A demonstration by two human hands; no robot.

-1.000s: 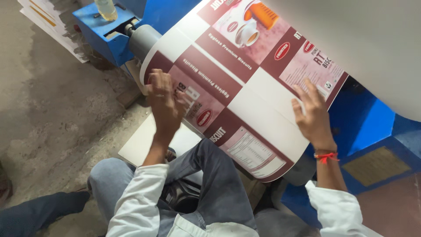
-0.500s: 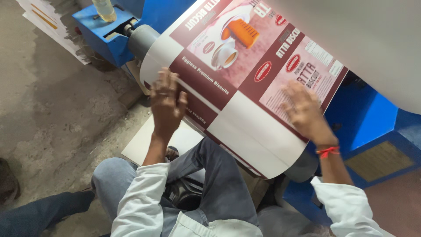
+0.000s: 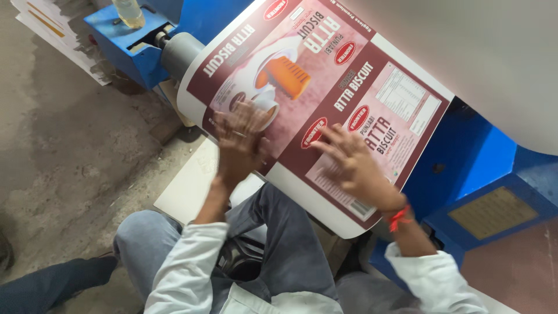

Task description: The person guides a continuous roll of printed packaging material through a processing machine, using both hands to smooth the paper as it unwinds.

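The printed sheet (image 3: 325,99), maroon and white with a picture of a cup and an orange biscuit, lies wrapped over a big roller that runs from ten o'clock to four o'clock across the view. Both hands press flat on it. The left hand (image 3: 241,142), at about eight o'clock from the sheet's middle, has its fingers spread wide and grips nothing. The right hand (image 3: 351,166), at about five o'clock, is likewise open, palm down, with nothing closed in it; a red thread (image 3: 400,216) circles that wrist. Both hands are blurred, so the exact finger contact is hard to read.

To do this smoothing well, I judge the palms should stay flat and stroke evenly outward, so the sheet hugs the curve without creasing at its white lower edge.

The grey shaft (image 3: 180,53) of the roller enters a blue machine block (image 3: 125,43) at ten o'clock. On that block stands a clear bottle (image 3: 129,11) holding a yellowish liquid; its top is cut off by the frame. A pale board (image 3: 192,186) lies on the floor by the person's knee.
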